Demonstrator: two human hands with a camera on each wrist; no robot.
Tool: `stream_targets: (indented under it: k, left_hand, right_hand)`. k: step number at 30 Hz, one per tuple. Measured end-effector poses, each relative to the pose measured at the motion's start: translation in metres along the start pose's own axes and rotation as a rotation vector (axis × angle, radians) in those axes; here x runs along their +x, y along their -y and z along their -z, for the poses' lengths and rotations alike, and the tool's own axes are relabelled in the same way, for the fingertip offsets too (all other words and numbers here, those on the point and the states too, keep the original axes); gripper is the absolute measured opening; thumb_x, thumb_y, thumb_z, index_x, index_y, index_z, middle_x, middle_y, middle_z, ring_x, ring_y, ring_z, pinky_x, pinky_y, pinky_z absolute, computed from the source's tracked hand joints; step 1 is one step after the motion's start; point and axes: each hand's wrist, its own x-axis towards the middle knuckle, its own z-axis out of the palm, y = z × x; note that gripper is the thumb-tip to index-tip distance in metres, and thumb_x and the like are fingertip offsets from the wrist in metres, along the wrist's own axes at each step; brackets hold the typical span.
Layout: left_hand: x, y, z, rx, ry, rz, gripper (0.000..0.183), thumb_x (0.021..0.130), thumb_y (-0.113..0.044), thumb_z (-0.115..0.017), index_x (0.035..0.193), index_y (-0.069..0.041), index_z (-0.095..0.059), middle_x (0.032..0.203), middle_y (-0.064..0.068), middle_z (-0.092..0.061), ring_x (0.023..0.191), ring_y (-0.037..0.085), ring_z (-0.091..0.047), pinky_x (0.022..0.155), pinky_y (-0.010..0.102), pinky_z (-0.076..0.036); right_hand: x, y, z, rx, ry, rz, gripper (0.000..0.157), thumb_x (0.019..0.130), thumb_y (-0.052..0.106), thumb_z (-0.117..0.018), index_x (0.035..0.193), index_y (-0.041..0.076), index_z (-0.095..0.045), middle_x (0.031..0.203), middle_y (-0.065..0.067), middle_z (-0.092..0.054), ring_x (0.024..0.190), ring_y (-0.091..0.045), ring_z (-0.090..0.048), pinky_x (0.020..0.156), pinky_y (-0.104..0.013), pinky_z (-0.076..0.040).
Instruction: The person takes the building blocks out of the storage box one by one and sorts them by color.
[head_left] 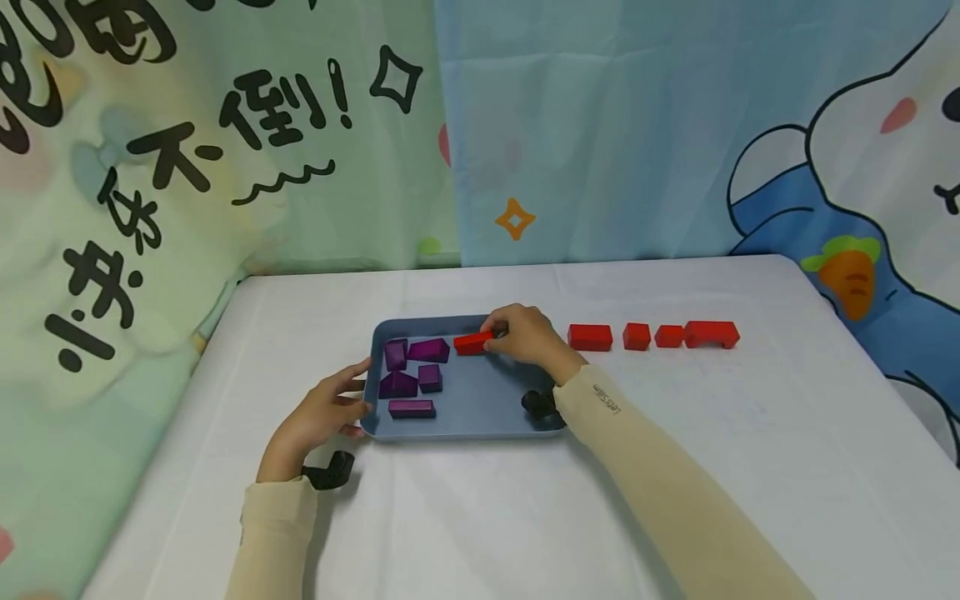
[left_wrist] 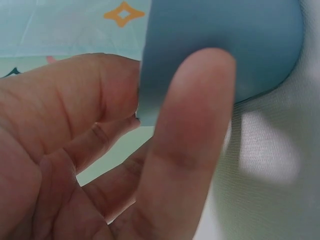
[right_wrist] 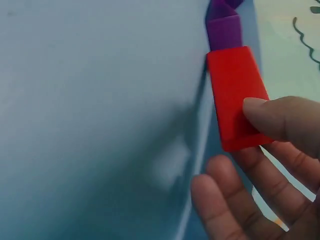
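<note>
My right hand pinches a red block by its right end, over the back part of the blue-grey tray. In the right wrist view the thumb lies on top of this red block, with fingers beneath it; a purple block appears just past its far end. Several purple blocks lie in the tray's left part, among them a long one near the front and a wedge-like one. My left hand holds the tray's left edge, its thumb against the tray wall.
Right of the tray, a row of red blocks stands on the white table: a rectangular one, two smaller ones and an arched one. A printed curtain hangs behind the table. Black wrist cameras sit on both wrists.
</note>
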Motion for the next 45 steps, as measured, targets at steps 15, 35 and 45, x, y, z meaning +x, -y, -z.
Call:
stream_targets:
  k: [15,35,45]
  left_hand:
    - [-0.002,-0.001,-0.004,0.032,-0.011,0.013,0.070,0.096,0.002,-0.053,0.158,-0.006,-0.023,0.146,0.035,-0.039,0.109,0.035,-0.060,0.070,0.035,-0.059]
    - [-0.008,-0.005,-0.006,0.031,0.009,-0.001,0.070,0.095,0.004,-0.050,0.158,-0.004,-0.021,0.147,0.037,-0.037,0.110,0.037,-0.058,0.070,0.036,-0.060]
    - [-0.007,-0.005,-0.006,0.033,0.009,0.015,0.069,0.096,0.004,-0.049,0.159,-0.005,-0.020,0.148,0.036,-0.036,0.112,0.038,-0.057,0.070,0.036,-0.060]
  right_hand:
    - [-0.078,-0.038,0.085,0.133,-0.098,0.117,0.024,0.093,0.009,-0.070,0.116,0.004,-0.070,0.108,-0.014,-0.070,0.096,-0.029,-0.067,0.081,-0.038,-0.057]
    - [-0.156,-0.164,0.182,-0.110,-0.287,-0.158,0.032,0.097,0.006,-0.063,0.127,-0.004,-0.060,0.126,-0.031,-0.056,0.108,-0.051,-0.058,0.085,-0.056,-0.055]
    - [-0.171,-0.217,0.198,-0.150,-0.339,-0.361,0.031,0.096,0.002,-0.063,0.123,-0.012,-0.056,0.114,-0.039,-0.057,0.095,-0.049,-0.055,0.074,-0.052,-0.051]
